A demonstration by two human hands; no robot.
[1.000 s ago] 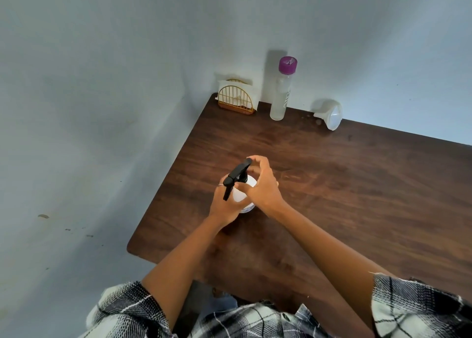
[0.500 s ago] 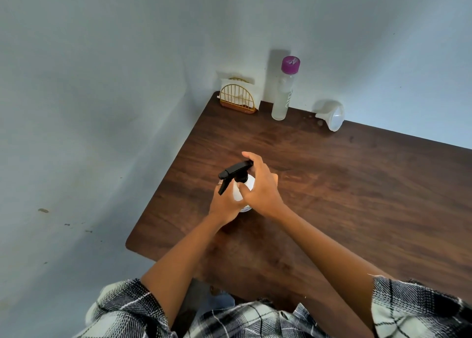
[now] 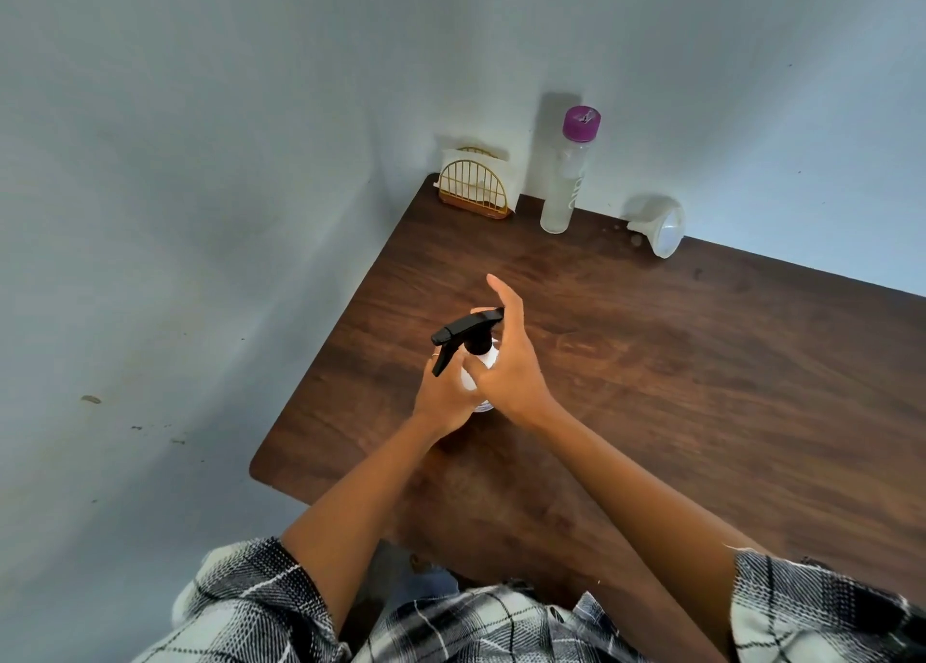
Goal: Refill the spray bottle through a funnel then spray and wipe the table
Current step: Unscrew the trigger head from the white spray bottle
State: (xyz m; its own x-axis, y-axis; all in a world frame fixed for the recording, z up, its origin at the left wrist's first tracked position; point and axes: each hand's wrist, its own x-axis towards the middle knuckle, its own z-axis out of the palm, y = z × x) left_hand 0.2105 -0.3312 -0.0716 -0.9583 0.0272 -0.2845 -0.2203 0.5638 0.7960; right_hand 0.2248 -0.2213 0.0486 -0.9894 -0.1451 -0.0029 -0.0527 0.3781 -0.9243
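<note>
Taking up most of the view is the pale blue-grey wall [image 3: 200, 211], wrapping round the far left corner, and under it the dark wood table [image 3: 676, 386], which runs off the right edge. The person's bare forearms come up from the near edge out of black-and-white plaid sleeves [image 3: 260, 597]. Both hands meet at the spray bottle [image 3: 485, 359], which is standing upright on the table over near the left edge, about midway between near and far. The left hand [image 3: 443, 401] is wrapped round the left side of the white bottle body with its fingers curled onto it, so that's a proper closed hold, and there's a ring on one finger. The right hand [image 3: 506, 361] is a lot looser: thumb and palm up against the right side of the bottle near the neck, fingers stretched out mostly straight and pointing away past the back end of the black trigger head [image 3: 463, 334], not clamped round anything that I can see. The head sits on top of the bottle with the nozzle aimed left and the trigger lever hanging down on the left side. Back against the far wall there's a tall clear bottle with a purple cap [image 3: 563, 181], standing upright. To its left, right in the corner, is a gold wire napkin holder [image 3: 473, 191] with white napkins in it. To the right of the tall bottle a white funnel [image 3: 661, 228] lies on its side, wide mouth facing the camera, well apart from the hands.
</note>
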